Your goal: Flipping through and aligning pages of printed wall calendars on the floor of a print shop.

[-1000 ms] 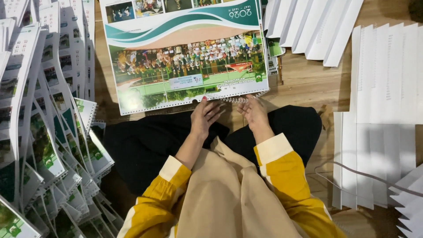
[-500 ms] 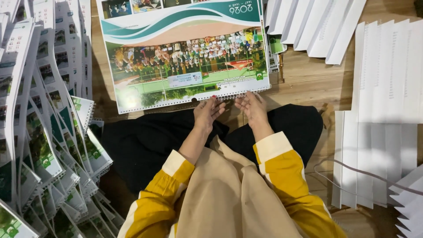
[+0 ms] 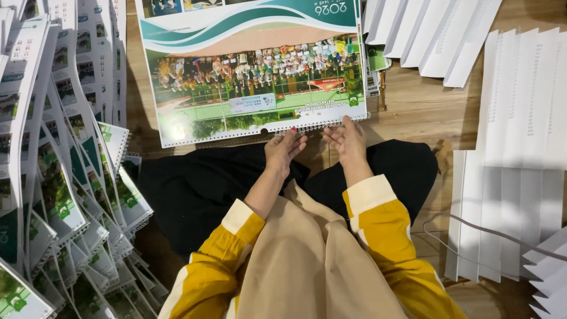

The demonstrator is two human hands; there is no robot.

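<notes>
We see a wall calendar (image 3: 254,71) lying flat on the wooden floor (image 3: 419,109), its wire-spiral edge (image 3: 313,126) turned toward the person. Our left hand (image 3: 284,150) rests at that edge with fingers loosely spread, touching the spiral but holding nothing. Our right hand (image 3: 347,139) likewise touches the spiral, fingers extended, grip unclosed. Finished calendars (image 3: 65,177) are fanned at left; white folded sheets (image 3: 520,147) lie at right.

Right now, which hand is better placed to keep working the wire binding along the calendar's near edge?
Probably the right hand: its fingertips rest on the wire binding of the calendar. The left hand sits just short of that edge.
</notes>
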